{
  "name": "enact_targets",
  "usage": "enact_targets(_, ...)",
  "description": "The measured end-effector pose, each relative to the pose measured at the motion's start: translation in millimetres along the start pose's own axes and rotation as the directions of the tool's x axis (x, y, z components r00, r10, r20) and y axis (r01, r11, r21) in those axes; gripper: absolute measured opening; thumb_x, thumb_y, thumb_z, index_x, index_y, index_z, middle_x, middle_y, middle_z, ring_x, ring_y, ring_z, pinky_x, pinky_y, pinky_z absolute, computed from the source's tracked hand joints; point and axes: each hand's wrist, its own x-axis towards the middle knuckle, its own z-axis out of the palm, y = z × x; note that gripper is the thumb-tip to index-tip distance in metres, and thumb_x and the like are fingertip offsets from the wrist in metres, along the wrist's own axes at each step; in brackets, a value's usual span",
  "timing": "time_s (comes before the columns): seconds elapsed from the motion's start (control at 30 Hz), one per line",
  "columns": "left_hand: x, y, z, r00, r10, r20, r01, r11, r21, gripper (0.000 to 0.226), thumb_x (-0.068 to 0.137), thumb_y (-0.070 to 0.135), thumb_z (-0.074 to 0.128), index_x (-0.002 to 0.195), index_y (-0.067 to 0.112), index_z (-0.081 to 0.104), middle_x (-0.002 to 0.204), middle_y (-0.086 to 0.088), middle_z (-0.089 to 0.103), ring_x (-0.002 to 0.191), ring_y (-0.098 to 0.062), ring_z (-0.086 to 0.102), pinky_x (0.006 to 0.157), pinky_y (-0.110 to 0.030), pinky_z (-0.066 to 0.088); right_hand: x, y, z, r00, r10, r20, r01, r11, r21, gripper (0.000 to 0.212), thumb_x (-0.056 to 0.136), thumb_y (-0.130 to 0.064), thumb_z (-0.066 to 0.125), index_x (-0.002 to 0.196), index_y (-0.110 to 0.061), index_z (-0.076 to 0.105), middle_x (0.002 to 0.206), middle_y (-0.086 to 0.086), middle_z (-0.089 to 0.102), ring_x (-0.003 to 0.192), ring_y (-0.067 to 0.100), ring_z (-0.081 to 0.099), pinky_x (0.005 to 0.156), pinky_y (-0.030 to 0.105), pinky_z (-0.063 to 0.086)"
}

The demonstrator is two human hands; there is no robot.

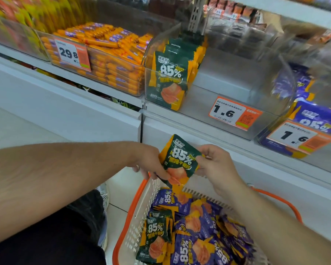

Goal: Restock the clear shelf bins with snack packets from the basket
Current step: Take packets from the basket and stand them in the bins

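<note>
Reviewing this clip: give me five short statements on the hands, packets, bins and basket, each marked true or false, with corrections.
1. Both hands hold a green packet above the basket. True: the left hand and right hand each grip a side.
2. The basket holds only green packets. False: most are purple packets.
3. The green bin is full across its width. False: packets stand at its left end only.
4. The basket has an orange rim. True.
5. The tag on the green bin reads 29.8. False: it reads 1.6.
</note>
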Motion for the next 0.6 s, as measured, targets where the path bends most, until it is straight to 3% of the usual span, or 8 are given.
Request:
enact_targets(0.07,-3,-1,-2,0.998,0.058,-0.025,-0.06,0.989,-0.134,0.034,0.082,0.032,0.078,0.108,0.013,0.07,0.096,-0.004,0.072,0.075,-0.011,0.063,0.073,-0.03,0.042,-2,-11,-3,1.0,-0.009,-0.007,0.009,0.995,0.096,0.024,0.094,0.006,0.054,0.091,-0.014,0.066,0.098,0.01,0.068,0.079,0.023,0.067,0.062,0.033,0.055)
enact_targets(0.13,-7,-1,-5,0.983,0.153,-0.105,-0.173,0.961,-0.216,0.015,0.08,0.017,0.08,0.091,0.012,0.071,0.082,-0.002,0.071,0.069,-0.012,0.057,0.067,-0.027,0.04,-1,-18,-6,0.998,0.045,-0.033,-0.035,0.968,0.247,0.022,0.095,0.007,0.051,0.096,-0.011,0.065,0.1,0.012,0.068,0.08,0.025,0.066,0.064,0.036,0.055)
enact_targets(0.23,-13,2,-11,0.929,0.299,-0.219,-0.356,0.881,-0.312,0.018,0.078,0.004,0.079,0.088,0.017,0.072,0.088,0.006,0.073,0.084,-0.01,0.064,0.08,-0.022,0.05,4,-24,-11,0.984,0.175,-0.005,-0.149,0.849,0.506,0.023,0.098,0.002,0.048,0.117,-0.003,0.06,0.107,0.017,0.07,0.079,0.022,0.069,0.057,0.031,0.057)
enact_targets(0.3,-18,5,-16,0.894,0.351,-0.279,-0.43,0.848,-0.311,0.023,0.076,-0.001,0.079,0.081,0.02,0.07,0.081,0.012,0.073,0.078,-0.001,0.065,0.078,-0.015,0.052,3,-28,-13,0.973,0.225,0.041,-0.207,0.789,0.579,0.019,0.099,-0.005,0.051,0.116,-0.005,0.06,0.094,0.012,0.073,0.07,0.018,0.069,0.053,0.027,0.056)
enact_targets(0.4,-22,9,-21,0.843,0.373,-0.388,-0.481,0.846,-0.23,0.023,0.075,0.002,0.08,0.073,0.022,0.069,0.069,0.014,0.07,0.065,0.002,0.062,0.066,-0.014,0.049,1,-34,-15,0.976,0.202,0.08,-0.216,0.857,0.468,0.012,0.097,-0.016,0.057,0.087,-0.01,0.062,0.063,0.004,0.058,0.052,0.013,0.051,0.047,0.024,0.043)
enact_targets(0.5,-22,8,-28,0.765,0.349,-0.541,-0.495,0.856,-0.147,0.016,0.075,0.01,0.083,0.087,0.016,0.073,0.084,0.007,0.075,0.078,-0.006,0.069,0.075,-0.022,0.055,0,-46,-17,0.999,0.033,0.035,-0.041,0.967,0.253,0.031,0.095,-0.018,0.061,0.067,-0.013,0.049,0.051,0.001,0.038,0.052,0.017,0.032,0.054,0.029,0.028)
enact_targets(0.53,-23,9,-32,0.729,0.336,-0.596,-0.49,0.865,-0.112,0.019,0.075,0.014,0.084,0.091,0.015,0.073,0.086,0.007,0.075,0.081,-0.008,0.069,0.077,-0.022,0.056,0,-54,-17,0.999,-0.029,0.024,0.023,0.977,0.21,0.033,0.095,-0.017,0.061,0.065,-0.012,0.048,0.048,0.002,0.041,0.052,0.019,0.035,0.054,0.03,0.03)
enact_targets(0.6,-30,13,-41,0.62,0.326,-0.714,-0.496,0.868,-0.034,0.024,0.074,0.02,0.085,0.093,0.023,0.069,0.082,0.017,0.069,0.077,-0.001,0.065,0.067,-0.008,0.049,0,-72,-14,0.99,-0.143,-0.015,0.143,0.974,0.176,0.03,0.094,-0.011,0.062,0.066,-0.007,0.053,0.05,0.007,0.055,0.053,0.023,0.049,0.054,0.031,0.041)
